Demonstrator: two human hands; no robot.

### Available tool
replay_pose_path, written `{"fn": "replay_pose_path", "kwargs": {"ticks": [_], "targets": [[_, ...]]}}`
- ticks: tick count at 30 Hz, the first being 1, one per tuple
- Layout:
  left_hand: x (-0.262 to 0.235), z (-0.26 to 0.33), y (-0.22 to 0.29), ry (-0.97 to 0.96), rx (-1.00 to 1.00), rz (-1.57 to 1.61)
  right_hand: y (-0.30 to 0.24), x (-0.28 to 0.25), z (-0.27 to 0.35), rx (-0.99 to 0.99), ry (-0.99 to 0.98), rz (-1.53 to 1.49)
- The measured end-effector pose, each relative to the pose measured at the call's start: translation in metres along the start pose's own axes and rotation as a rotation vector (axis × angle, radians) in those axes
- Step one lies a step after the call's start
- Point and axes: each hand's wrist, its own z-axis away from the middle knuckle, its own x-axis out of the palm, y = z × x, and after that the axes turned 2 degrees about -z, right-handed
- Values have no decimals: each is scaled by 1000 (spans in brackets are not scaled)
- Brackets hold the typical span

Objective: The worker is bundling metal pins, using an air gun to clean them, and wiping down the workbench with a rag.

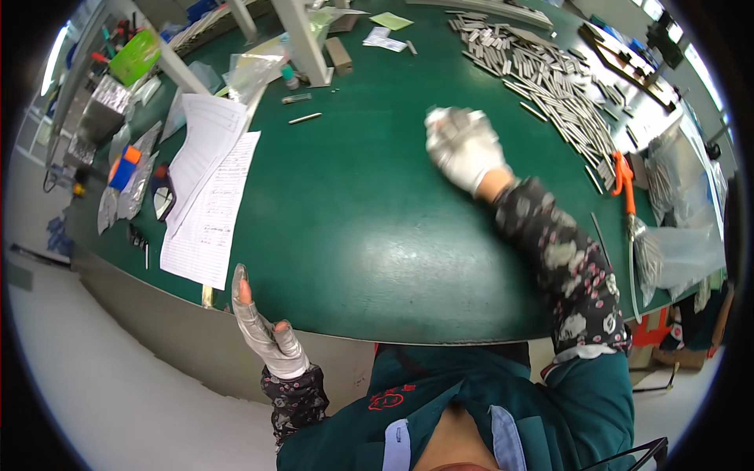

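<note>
My left hand (271, 337), in a pale glove with bare fingertips, hovers at the table's near edge beside the papers. Its fingers are stretched out and nothing is in them. Over the middle of the green table is my right hand (465, 147), in a white glove with greyed fingers. Motion smears its fingers, which look bent downward; whether they hold anything is hidden. To its right spreads a heap of short grey metal bars (554, 98). A single slim metal rod (305, 118) lies apart, left of my right hand.
Printed sheets (212, 196) cover the table's left side, near an orange-and-blue tape roll (124, 168). A white post (302, 43) stands at the back. An orange-handled tool (623, 177) and clear bags of rods (679, 255) lie at the right. A green bin (133, 57) stands far left.
</note>
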Motion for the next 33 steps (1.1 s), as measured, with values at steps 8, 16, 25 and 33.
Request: {"fn": "replay_pose_path", "kwargs": {"ticks": [8,16,25,33], "targets": [[-27,-10,-26,48,-65,-96,-129,-36,-25,-613,60,-502],[-20,-10,-32,-87,-176,-68,-156,-41,-23,-799,-113,-715],[-20,-9,-28,-99,-189,-81,-88,21,-80,-407,-32,-208],[-20,-11,-29,-160,-179,-129,-109,34,-111,-479,-277,-486]]}}
